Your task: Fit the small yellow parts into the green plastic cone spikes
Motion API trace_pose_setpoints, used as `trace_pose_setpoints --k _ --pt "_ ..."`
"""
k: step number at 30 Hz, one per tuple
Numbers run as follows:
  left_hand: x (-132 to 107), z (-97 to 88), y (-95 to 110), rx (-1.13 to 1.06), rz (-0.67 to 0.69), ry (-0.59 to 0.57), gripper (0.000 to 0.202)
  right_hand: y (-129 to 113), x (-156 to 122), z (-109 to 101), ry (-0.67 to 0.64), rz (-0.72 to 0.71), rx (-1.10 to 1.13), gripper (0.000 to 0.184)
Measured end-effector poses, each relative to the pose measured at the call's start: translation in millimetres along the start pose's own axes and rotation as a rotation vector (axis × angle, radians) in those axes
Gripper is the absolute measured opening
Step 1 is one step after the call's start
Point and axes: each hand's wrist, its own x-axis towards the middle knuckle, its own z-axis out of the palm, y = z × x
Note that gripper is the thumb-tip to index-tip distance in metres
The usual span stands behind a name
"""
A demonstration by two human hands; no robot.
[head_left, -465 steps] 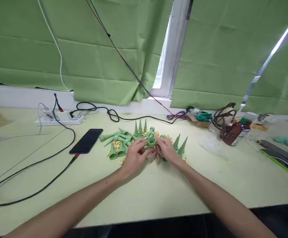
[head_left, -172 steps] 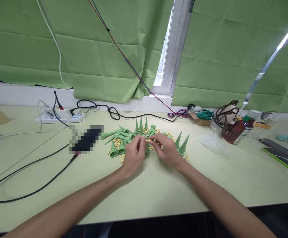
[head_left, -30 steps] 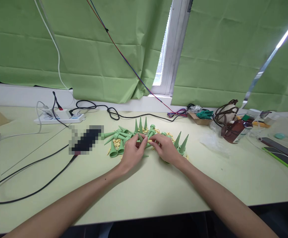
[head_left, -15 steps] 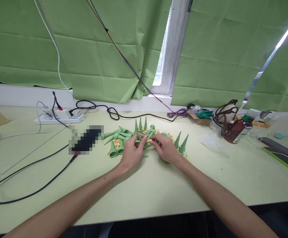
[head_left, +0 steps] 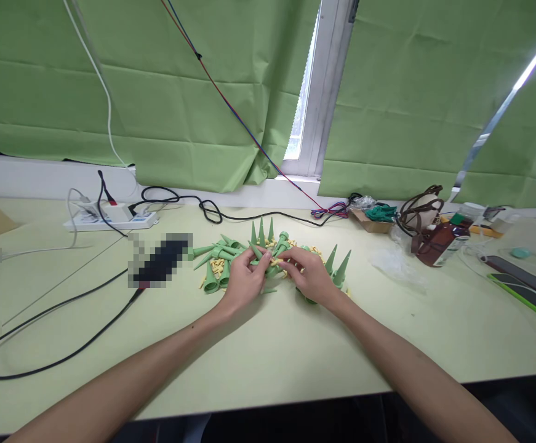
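My left hand (head_left: 244, 284) is closed round a pointed green plastic spike (head_left: 255, 250), its tip slanting up and to the left. Thumb and fingers of my right hand (head_left: 312, 275) pinch a small yellow piece (head_left: 276, 262) close to the spike's wide end. Whether the two parts touch cannot be made out. Around both hands lies a heap of hollow green cones (head_left: 211, 283) mixed with small yellow pieces (head_left: 218, 267). Several green spikes (head_left: 261, 231) stand point up behind, and two more (head_left: 341, 269) stand to the right of my right hand.
A dark, partly pixelated device (head_left: 164, 261) with a black cable lies on the left, in front of a white power strip (head_left: 111, 219). On the right are a brown bottle (head_left: 443, 244), crumpled clear plastic (head_left: 399, 267), a small cardboard box (head_left: 372, 223) and a green-edged phone-like object (head_left: 524, 298).
The spike in my left hand has tilted a little, its tip now further up and left. My right hand's fingers have shifted slightly around the yellow piece.
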Motion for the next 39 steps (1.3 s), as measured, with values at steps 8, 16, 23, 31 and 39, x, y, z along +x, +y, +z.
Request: trace_pose_setpoints --k 8,16,23,31,39 --pt "-2.7 -2.0 -5.7 0.123 0.083 0.005 0.027 5.1 -1.0 0.3 -0.023 -0.001 -0.013 0.012" --pt "-5.5 -2.6 -3.7 0.248 0.198 0.019 0.025 6.7 -0.9 -0.2 -0.061 0.027 -0.062 0.016" --pt "-5.6 -2.2 -3.9 0.282 0.222 0.022 0.022 6.3 -0.2 -1.7 -0.101 0.049 -0.078 0.021" --pt "-6.0 -1.9 -4.0 0.302 0.243 0.020 0.022 4.5 0.2 -2.3 -0.136 0.077 -0.121 0.026" --pt "-5.0 -1.4 -4.8 0.300 0.241 0.034 0.022 8.4 -2.6 -2.0 -0.120 0.050 -0.049 0.014"
